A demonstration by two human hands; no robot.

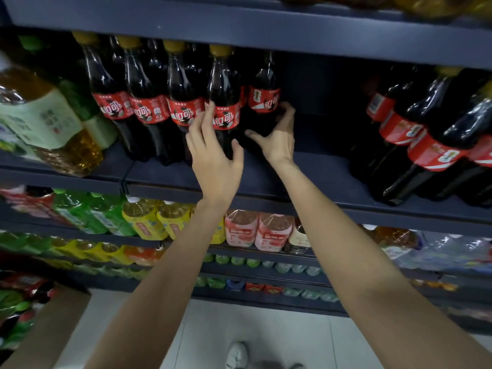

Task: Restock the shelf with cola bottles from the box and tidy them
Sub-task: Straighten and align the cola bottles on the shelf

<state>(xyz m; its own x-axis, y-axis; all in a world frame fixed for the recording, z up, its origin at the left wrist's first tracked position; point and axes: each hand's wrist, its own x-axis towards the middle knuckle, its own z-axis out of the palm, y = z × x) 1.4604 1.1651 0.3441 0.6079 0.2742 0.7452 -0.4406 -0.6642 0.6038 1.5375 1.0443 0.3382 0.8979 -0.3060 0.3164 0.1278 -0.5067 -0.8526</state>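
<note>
Reaching up to the dark shelf [319, 166], your left hand [215, 155] curls its fingers [206, 113] around the front cola bottle [223, 97] at the row's right end. Your right hand [277, 137] grips the lower body of the bottle behind it [265, 97], both standing upright. A cardboard box [48, 328] sits low left.

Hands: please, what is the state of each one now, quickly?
Left hand: fingers curled around the front cola bottle, gripping it.
Right hand: fingers wrapped around the rear cola bottle set further back, gripping it.
</note>
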